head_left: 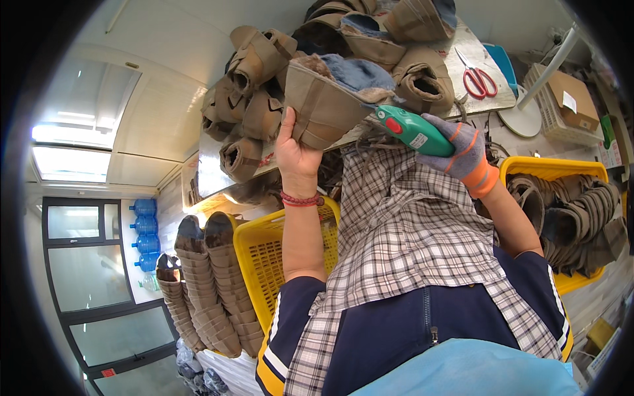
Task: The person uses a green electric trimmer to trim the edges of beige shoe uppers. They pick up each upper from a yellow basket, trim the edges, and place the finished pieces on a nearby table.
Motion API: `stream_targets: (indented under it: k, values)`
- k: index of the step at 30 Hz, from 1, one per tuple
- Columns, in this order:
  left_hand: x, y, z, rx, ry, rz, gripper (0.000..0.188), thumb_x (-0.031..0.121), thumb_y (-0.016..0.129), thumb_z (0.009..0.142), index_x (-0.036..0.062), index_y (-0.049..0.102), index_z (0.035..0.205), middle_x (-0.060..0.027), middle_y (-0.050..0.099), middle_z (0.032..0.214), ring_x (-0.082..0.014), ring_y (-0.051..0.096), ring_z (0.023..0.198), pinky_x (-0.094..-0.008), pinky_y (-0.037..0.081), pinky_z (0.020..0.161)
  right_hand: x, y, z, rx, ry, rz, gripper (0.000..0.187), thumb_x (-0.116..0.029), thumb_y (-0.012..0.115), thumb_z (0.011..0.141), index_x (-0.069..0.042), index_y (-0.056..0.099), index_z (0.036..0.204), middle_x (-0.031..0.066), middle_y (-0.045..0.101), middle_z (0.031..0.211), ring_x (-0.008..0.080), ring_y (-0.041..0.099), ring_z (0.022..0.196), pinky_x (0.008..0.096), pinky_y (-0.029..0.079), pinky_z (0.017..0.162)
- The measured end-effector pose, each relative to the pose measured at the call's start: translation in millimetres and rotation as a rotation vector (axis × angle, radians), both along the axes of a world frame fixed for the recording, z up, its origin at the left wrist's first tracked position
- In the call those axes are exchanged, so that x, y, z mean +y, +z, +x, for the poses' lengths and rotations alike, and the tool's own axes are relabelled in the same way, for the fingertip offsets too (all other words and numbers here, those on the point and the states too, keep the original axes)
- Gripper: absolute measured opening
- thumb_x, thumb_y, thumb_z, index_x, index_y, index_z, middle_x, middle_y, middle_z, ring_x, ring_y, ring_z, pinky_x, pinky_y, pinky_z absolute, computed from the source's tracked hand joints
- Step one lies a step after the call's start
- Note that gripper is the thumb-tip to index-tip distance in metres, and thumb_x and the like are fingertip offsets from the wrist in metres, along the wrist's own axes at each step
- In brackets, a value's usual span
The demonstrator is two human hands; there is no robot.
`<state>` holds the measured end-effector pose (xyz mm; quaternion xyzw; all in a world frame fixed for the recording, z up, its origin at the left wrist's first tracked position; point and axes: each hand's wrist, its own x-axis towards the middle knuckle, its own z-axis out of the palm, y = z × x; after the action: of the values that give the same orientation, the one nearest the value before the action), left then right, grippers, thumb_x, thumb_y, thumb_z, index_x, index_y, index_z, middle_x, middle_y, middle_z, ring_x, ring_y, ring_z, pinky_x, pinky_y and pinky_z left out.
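Note:
My bare left hand (297, 148), with a red cord bracelet at the wrist, grips a tan shoe upper (323, 109) by its lower left side. Blue-grey and brown fur lining shows along the upper's top opening. In a grey and orange glove, my right hand (465, 155) is wrapped round a green handheld electric cutter (422, 137) with a red button. The cutter's front end is close to the right edge of the upper; whether the two touch, I cannot tell. Several more tan uppers (254, 63) lie heaped on the worktable beyond my hands.
Red-handled scissors (480, 82) lie on the metal tabletop (498, 99), near a lamp stand (528, 105) and a cardboard box (568, 96). A yellow basket (264, 254) stands at my left beside stacked uppers (218, 297); another yellow basket (555, 165) at my right holds uppers.

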<state>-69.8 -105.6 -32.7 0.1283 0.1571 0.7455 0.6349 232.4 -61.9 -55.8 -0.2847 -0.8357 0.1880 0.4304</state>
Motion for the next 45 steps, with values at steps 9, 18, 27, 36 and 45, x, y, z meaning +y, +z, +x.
stream_targets:
  k: [9,18,27,36,45]
  values:
    - [-12.9,-1.3,19.8,0.387,0.098,0.215,0.042,0.006,0.052,0.094,0.0054,0.042,0.135,-0.012,0.05,0.134,-0.0289,0.048,0.123,-0.0473,0.043,0.103,-5.0,3.8,-13.5,0.092,0.005,-0.269,0.064,-0.032,0.083,0.067,-0.005,0.059,0.12,0.0136,0.07,0.09,0.0199,0.069,0.077,0.0287,0.054,0.071]
    - [-7.3,-16.8,28.2,0.778,0.183,0.227,0.037,0.006,0.058,0.092,0.0019,0.051,0.128,-0.0089,0.058,0.123,-0.0219,0.058,0.109,-0.0347,0.047,0.094,-5.5,10.1,-29.1,0.25,0.054,-0.428,0.062,-0.027,0.083,0.07,-0.003,0.058,0.121,0.0076,0.07,0.094,0.0109,0.066,0.084,0.0254,0.053,0.074]
    - [-6.8,-39.7,34.0,1.742,0.55,0.171,0.018,0.006,0.06,0.09,-0.0046,0.062,0.104,-0.0176,0.065,0.102,-0.0285,0.062,0.09,-0.0355,0.047,0.082,-2.0,13.3,-36.7,0.241,-0.066,-0.438,0.06,-0.033,0.081,0.072,-0.005,0.059,0.12,0.0088,0.07,0.094,0.011,0.066,0.084,0.025,0.053,0.075]
    - [-5.2,-56.7,31.5,2.249,0.735,0.377,0.039,0.0,0.058,0.076,0.0005,0.061,0.114,-0.0215,0.057,0.117,-0.0423,0.05,0.11,-0.0509,0.036,0.095,6.0,16.5,-39.9,0.385,0.023,-0.673,0.056,-0.029,0.079,0.075,0.001,0.059,0.118,0.0059,0.069,0.093,0.0076,0.063,0.083,0.0236,0.052,0.073]
    - [12.6,-62.2,-9.3,1.938,0.837,0.272,0.037,0.0,0.06,0.079,-0.0002,0.058,0.116,-0.0236,0.051,0.123,-0.0437,0.043,0.118,-0.0484,0.031,0.104,24.1,31.2,-21.9,0.474,-0.024,-0.811,0.052,-0.029,0.078,0.077,0.003,0.06,0.114,0.0022,0.065,0.082,0.0045,0.056,0.064,0.0197,0.045,0.056]
